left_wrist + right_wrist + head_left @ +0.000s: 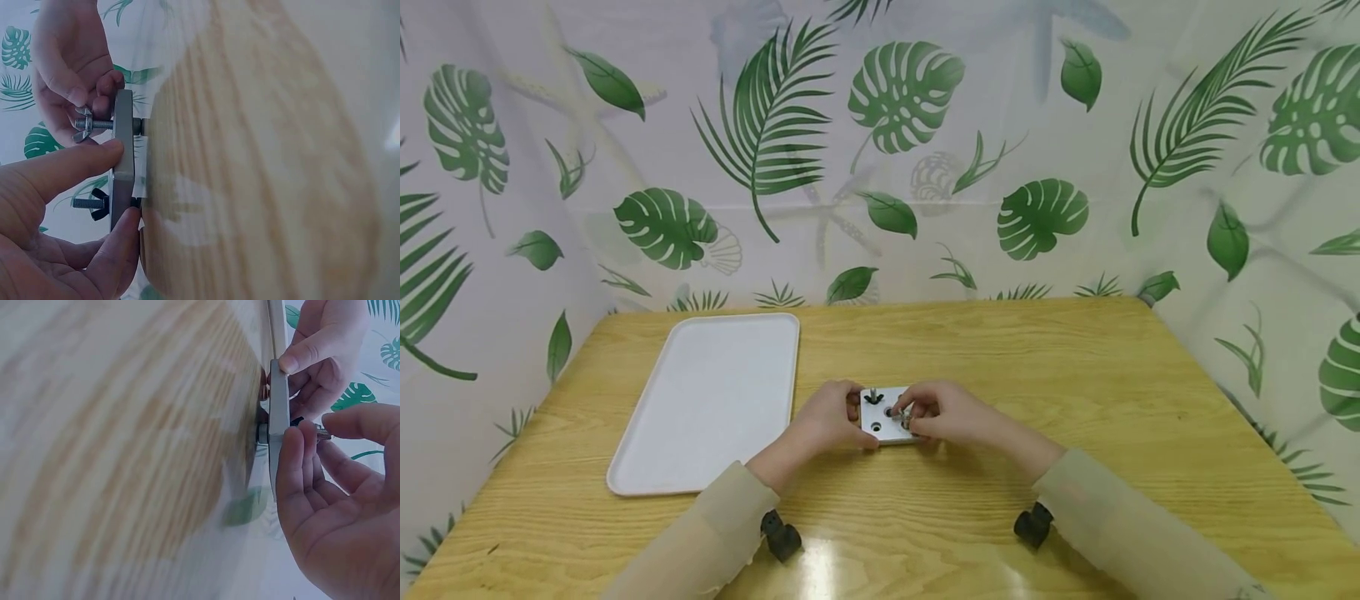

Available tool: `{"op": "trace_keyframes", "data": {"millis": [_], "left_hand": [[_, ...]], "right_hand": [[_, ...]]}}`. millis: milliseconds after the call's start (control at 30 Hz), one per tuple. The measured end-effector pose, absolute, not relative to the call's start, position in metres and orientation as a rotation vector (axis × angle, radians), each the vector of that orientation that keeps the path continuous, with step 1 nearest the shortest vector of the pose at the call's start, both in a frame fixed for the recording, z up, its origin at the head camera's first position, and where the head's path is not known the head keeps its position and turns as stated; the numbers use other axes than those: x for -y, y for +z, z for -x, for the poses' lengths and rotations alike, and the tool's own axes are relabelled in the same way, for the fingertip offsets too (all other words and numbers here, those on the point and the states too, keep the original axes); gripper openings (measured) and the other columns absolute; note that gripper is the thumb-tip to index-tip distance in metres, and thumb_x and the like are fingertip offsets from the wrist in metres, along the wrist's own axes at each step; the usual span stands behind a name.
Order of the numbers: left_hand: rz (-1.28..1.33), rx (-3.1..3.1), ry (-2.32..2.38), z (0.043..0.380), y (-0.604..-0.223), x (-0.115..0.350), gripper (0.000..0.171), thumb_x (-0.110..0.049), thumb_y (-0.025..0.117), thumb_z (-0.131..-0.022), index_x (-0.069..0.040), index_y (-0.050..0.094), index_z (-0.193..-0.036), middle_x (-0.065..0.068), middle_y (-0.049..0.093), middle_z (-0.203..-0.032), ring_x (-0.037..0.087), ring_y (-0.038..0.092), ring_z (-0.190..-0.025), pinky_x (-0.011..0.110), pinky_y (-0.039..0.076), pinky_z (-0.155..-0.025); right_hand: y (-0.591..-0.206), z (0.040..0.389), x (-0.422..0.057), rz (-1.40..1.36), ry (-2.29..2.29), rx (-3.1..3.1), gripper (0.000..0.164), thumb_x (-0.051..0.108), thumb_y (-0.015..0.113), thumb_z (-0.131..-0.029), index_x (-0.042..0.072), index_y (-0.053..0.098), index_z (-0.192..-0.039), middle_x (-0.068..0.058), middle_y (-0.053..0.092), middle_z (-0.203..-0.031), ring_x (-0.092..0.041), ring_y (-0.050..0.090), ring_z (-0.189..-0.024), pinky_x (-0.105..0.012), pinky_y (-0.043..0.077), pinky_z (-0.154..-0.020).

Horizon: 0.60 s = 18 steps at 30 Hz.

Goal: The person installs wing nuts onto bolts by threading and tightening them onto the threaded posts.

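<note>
A small silver metal plate (pixel 889 432) with several holes is held just above the table. My left hand (pixel 831 415) grips its left edge, thumb on the near side and fingers at the far side. Through the plate passes a bolt carrying a black wing nut (pixel 99 204), near the left hand. Another bolt (pixel 103 124) sticks up on the right side, with a silver wing nut (pixel 83 124) near its end. My right hand (pixel 953 412) pinches this silver wing nut between thumb and forefinger. In the right wrist view, its other fingers lie against the plate (pixel 279 415).
A white rectangular tray (pixel 715 400) lies on the wooden table (pixel 1075 375) to the left of the hands. A leaf-patterned cloth (pixel 955 192) hangs behind and at both sides. Black wrist mounts (pixel 781 536) sit at the sleeves.
</note>
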State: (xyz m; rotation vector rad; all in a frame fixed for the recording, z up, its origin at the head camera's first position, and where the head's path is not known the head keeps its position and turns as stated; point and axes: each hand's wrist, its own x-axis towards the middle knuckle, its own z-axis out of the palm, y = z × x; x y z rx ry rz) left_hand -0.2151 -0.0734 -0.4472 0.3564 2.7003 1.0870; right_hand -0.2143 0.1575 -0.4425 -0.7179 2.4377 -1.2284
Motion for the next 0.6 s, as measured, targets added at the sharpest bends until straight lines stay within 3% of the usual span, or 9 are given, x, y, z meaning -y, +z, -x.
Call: {"op": "trace_keyframes", "data": {"millis": [233,600], "left_hand": [[-0.366,-2.7,1.086,0.2165,-0.4464,0.0738,0.078,-0.012,0.098,-0.074,0.007,0.06,-0.139,0.011,0.071,-0.116,0.019,0.063,-0.102,0.039,0.056,-0.096],[-0.35,-2.678,1.124,0.2155,-0.4492,0.074,0.08,-0.012,0.098,-0.075,0.007,0.059,-0.141,0.014,0.071,-0.121,0.022,0.066,-0.107,0.04,0.057,-0.099]], "right_hand": [[-0.4404,0.2152,-0.1569,0.651,-1.294,-2.352,0.029,0.003,0.067,-0.096,-0.005,0.07,-0.123,-0.011,0.074,-0.085,-0.012,0.068,-0.068,-0.031,0.059,-0.068],[-0.4459,0.2158,-0.152,0.493,-1.428,-2.284,0.022,0.005,0.077,-0.095,-0.007,0.067,-0.11,0.0,0.07,-0.074,-0.01,0.068,-0.066,-0.031,0.064,-0.067]]}}
